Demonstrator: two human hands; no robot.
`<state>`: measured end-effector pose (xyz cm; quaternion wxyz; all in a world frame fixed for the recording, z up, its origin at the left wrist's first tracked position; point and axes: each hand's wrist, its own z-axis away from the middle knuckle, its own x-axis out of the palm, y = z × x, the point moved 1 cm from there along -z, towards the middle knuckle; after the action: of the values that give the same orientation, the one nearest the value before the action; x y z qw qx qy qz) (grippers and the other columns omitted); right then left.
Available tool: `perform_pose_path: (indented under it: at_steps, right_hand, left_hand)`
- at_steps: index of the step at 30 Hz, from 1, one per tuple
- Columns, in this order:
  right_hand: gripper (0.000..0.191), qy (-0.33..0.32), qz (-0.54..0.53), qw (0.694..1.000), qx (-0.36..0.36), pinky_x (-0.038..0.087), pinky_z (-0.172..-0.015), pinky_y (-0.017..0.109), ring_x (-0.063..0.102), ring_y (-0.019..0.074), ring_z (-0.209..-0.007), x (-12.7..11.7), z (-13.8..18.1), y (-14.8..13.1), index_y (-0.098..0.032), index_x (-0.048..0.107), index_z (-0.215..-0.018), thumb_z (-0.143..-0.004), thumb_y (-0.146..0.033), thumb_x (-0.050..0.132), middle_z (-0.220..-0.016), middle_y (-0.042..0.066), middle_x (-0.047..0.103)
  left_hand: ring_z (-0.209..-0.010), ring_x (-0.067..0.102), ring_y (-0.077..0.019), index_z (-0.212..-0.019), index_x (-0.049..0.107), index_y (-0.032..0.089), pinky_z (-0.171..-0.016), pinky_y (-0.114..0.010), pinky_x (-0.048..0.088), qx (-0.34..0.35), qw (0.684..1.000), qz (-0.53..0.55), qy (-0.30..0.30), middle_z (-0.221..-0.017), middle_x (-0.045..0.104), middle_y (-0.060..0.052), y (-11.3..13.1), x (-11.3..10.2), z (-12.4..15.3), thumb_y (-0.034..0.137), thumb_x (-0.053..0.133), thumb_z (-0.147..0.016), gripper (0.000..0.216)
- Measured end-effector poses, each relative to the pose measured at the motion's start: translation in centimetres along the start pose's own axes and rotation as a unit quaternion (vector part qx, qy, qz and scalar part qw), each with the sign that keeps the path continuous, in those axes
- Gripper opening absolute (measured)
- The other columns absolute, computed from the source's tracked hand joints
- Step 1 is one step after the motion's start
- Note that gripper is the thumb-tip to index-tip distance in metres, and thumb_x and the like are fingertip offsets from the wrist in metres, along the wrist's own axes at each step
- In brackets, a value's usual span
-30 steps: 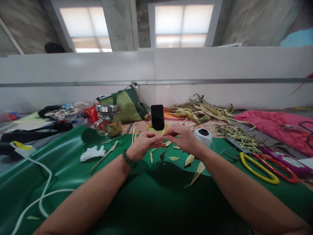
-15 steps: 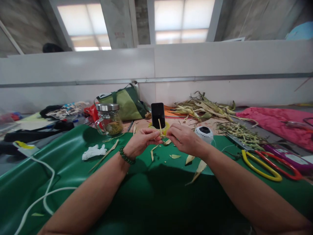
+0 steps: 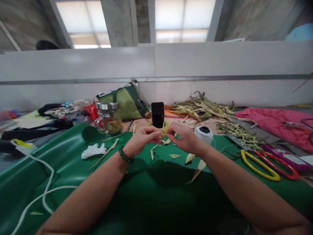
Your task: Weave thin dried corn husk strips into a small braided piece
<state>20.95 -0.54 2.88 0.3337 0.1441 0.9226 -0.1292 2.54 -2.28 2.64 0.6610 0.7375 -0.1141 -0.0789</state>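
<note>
Over the green table cover (image 3: 73,163), my left hand (image 3: 141,141) and my right hand (image 3: 184,138) meet fingertip to fingertip. Both are pinched on a small folded strip of pale yellow leaf (image 3: 163,131) held between them. A green bead bracelet (image 3: 125,156) circles my left wrist. Several cut leaf scraps (image 3: 189,159) lie on the cover just below my hands. A black phone (image 3: 157,115) stands upright right behind my fingers.
A lidded glass jar (image 3: 109,118) and a green bag (image 3: 124,102) stand at back left. Dried leaves (image 3: 205,109) are heaped at back right. A white twine spool (image 3: 204,133), yellow and red scissors (image 3: 269,164), pink cloth (image 3: 274,120), crumpled tissue (image 3: 94,151) and white cable (image 3: 46,189) lie around.
My fingers have kept working the leaf strip; an end that stuck upward half a second ago is now folded down between my fingertips. The view shifted slightly.
</note>
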Motion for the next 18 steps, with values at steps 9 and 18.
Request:
perform_pose_path:
  at_steps: [9, 18]
  right_hand:
    - [0.016, -0.028, 0.014, 0.999, -0.015, 0.039, -0.062, 0.025, 0.049, 0.0138, -0.067, -0.2, 0.0, -0.3, -0.019, 0.045, -0.072, -0.087, -0.012, 0.048, -0.072, 0.002, 0.053]
    - [0.014, -0.031, -0.025, 0.999, -0.008, 0.043, -0.064, 0.025, 0.054, 0.0143, -0.070, 1.1, 0.3, 0.4, -0.018, 0.056, -0.076, -0.087, -0.014, 0.049, -0.075, 0.004, 0.060]
  left_hand:
    - [-0.059, 0.063, -0.0137, -0.071, 0.073, 0.014, -0.060, -0.025, 0.054, 0.087, 0.991, -0.099, 0.015, -0.064, 0.070, -0.003, -0.1, 0.5, 0.1, 0.030, 0.080, -0.061, 0.020]
    - [-0.067, 0.066, -0.0153, -0.075, 0.075, 0.015, -0.070, -0.029, 0.056, 0.062, 0.997, -0.034, 0.029, -0.073, 0.073, -0.005, -0.2, 0.3, 0.2, 0.032, 0.082, -0.058, 0.025]
